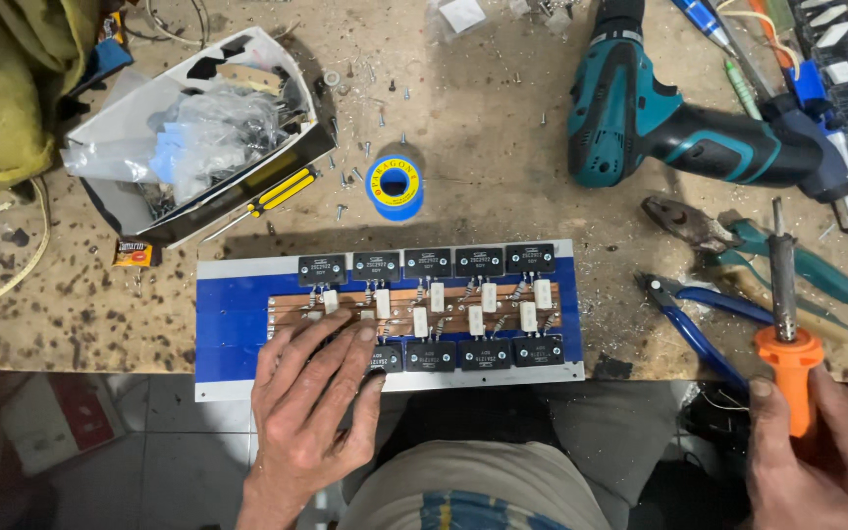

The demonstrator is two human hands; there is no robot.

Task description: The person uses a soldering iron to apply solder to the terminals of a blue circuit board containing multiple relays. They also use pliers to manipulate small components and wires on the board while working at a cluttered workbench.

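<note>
Both hands are close below me: the left hand [311, 397] lies flat, fingers spread, pressing the blue transistor board [390, 319] onto the counter [503, 157]; the right hand [821, 442] grips an orange-handled soldering iron [787, 334], tip up, well right of it. Soldering looks paused; touching a joint would mean swinging that tip leftward.

Two bare hands, left hand [314, 407], right hand [821, 453], no sleeves, beige garment with blue-yellow print
</note>
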